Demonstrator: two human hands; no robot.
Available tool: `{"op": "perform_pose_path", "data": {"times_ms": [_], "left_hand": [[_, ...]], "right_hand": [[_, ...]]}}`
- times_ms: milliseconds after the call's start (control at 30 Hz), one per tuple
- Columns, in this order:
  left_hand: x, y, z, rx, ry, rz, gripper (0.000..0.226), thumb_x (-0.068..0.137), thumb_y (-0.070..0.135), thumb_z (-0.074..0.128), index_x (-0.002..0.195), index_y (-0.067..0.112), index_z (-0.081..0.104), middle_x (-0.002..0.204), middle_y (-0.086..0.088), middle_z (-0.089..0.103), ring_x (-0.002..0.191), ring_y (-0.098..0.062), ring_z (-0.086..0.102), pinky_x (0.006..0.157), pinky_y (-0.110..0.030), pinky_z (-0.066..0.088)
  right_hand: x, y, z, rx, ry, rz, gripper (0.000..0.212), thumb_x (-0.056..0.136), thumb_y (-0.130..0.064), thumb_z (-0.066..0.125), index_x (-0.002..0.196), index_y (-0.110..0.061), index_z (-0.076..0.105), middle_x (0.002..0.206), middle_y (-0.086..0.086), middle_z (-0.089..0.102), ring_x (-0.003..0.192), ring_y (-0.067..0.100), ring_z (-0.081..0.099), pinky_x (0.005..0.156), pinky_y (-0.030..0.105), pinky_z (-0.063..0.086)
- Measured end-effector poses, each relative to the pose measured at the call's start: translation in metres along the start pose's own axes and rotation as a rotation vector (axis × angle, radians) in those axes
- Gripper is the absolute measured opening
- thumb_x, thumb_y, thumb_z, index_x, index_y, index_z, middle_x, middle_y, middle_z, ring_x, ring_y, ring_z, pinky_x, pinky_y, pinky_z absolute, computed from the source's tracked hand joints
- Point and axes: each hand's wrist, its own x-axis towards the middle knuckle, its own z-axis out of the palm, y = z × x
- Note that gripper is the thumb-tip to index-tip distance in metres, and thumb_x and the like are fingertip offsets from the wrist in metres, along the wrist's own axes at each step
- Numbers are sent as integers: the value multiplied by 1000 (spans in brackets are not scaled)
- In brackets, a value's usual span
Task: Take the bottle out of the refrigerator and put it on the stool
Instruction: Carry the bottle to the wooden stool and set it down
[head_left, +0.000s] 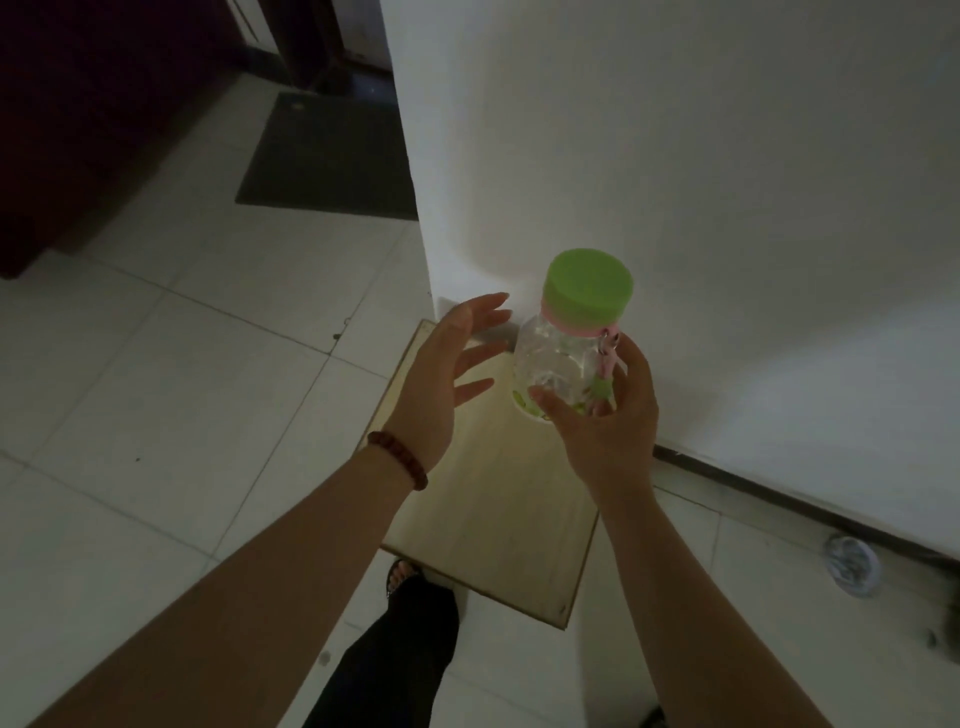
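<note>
A clear bottle (556, 358) with a green cap, a pink ring and a pink strap stands upright over the far end of the pale wooden stool top (493, 519). Its base looks level with the wood; I cannot tell whether it touches. My right hand (608, 431) wraps the lower part of the bottle, thumb in front and fingers behind. My left hand (441, 379), with a bead bracelet at the wrist, hovers just left of the bottle, fingers spread, holding nothing.
A tall white surface (675, 182) with a dark base strip rises right behind the stool. A dark mat (327, 156) lies on the tiled floor at the back left. A round clear object (852, 566) sits on the floor at right. My sandalled foot (402, 574) is at the stool's near edge.
</note>
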Motion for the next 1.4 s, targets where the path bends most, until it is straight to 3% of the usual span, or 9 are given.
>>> {"op": "perform_pose_path", "data": {"times_ms": [200,300,433,567,633,867,1067,1233,1400], "left_hand": [[32,-54,-1,8,36,-98,41,89,49,32,117,32,57,121,11,61,109,-10,58,96,-40,44],[45,-73,-3,6,45,-121,37,94,41,31,118,30,56,120,10,61,110,-11,58,98,-41,44],[62,-106,-8,32,34,-121,34,88,49,33,107,41,59,118,14,62,108,-8,59,94,-39,45],[78,-138,-10,51,26,-141,42,81,54,32,111,40,58,120,11,62,109,-9,59,96,-42,45],[83,-152,-11,59,16,-149,40,81,55,32,109,42,58,120,12,62,110,-9,58,97,-42,44],[89,-183,-20,91,-12,-164,38,80,54,33,108,43,57,119,14,62,110,-8,58,97,-43,44],[88,-191,-30,104,-12,-182,40,79,55,33,109,43,57,120,14,61,110,-8,59,97,-44,44],[84,-190,-33,94,-4,-197,41,79,55,33,109,43,57,119,14,61,110,-8,59,97,-44,44],[76,-187,-28,76,-5,-201,40,78,56,33,108,44,58,119,14,61,110,-9,59,97,-44,44]], "right_hand": [[12,59,7,31,32,73,80,56,0,87,119,-30,49,123,3,60,113,17,62,84,21,56],[17,85,13,19,41,89,81,55,-3,89,115,-39,48,123,-4,58,114,13,60,86,24,56],[21,123,19,22,62,98,83,55,-4,89,124,-28,50,127,0,58,116,14,60,89,33,56],[23,157,25,4,86,55,81,56,2,88,127,-7,51,125,8,60,112,16,61,80,13,53],[24,174,28,29,81,62,82,56,3,87,128,-7,50,123,2,59,111,10,61,80,14,52],[25,210,34,-16,104,31,84,52,-19,88,127,-17,51,123,1,60,115,17,60,91,43,54],[21,222,40,-18,98,54,81,50,-25,87,122,-36,50,122,-9,59,117,11,58,95,37,52],[20,224,39,-50,107,66,82,52,-22,88,125,-33,51,125,-7,60,119,13,57,97,42,51],[14,220,30,-84,97,94,84,56,-8,89,125,-35,49,123,-15,59,114,0,57,91,24,53]]}}
